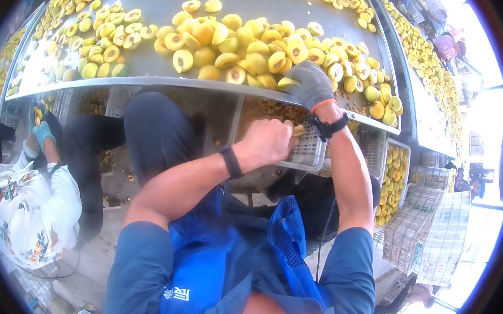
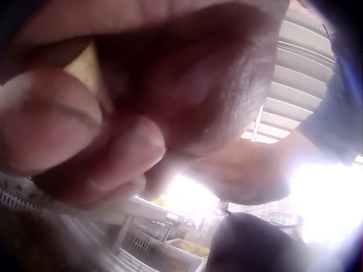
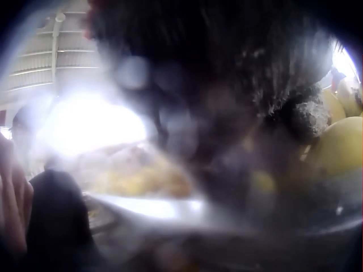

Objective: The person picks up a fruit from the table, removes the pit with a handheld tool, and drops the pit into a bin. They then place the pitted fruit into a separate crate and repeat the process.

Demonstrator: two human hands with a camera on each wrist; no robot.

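My bare left hand (image 1: pixel 266 142) is curled round a small yellowish-tan piece (image 1: pixel 298 131), above a crate (image 1: pixel 310 151) beneath the metal table's edge. In the left wrist view the curled fingers (image 2: pixel 122 150) fill much of the frame, with a pale piece (image 2: pixel 87 71) between them. At the near table edge, my right hand (image 1: pixel 310 83), in a grey glove, grips a yellow-green fruit half (image 1: pixel 286 84) beside piled halved fruit (image 1: pixel 256 62). The gloved hand (image 3: pixel 227 62) is dark and blurred in the right wrist view, with yellow fruit (image 3: pixel 341 148) to its right.
The metal table (image 1: pixel 148 66) has a raised front rim and more halves at its left. A crate of yellow fruit (image 1: pixel 394 173) stands at the right, near stacked crates (image 1: pixel 413 222). Another person (image 1: pixel 35 208) in a floral top works at the left. My knees are under the table edge.
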